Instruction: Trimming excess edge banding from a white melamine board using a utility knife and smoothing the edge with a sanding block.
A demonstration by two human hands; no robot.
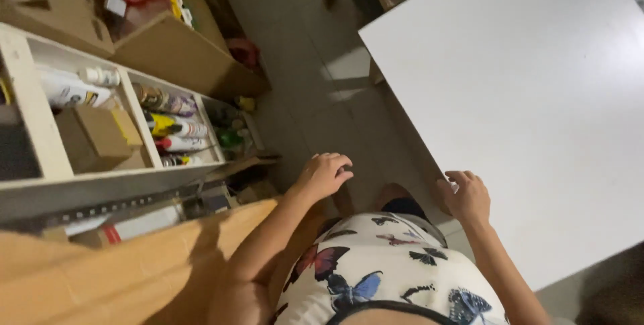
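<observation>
**One head camera, looking steeply down**

You have a single view, worn on your head and tipped sharply down along your own body. Your butterfly-print shirt [376, 264] fills the bottom edge, very near the lens. The frame is rolled, so the tiled floor [302, 83] runs up the middle at a slant. The shelf unit [40, 130] sits at left, the white board [530, 97] at right. Your left hand [325, 174] and right hand [466, 196] lie at arm's reach, mid-frame. No second view overlaps it.
</observation>
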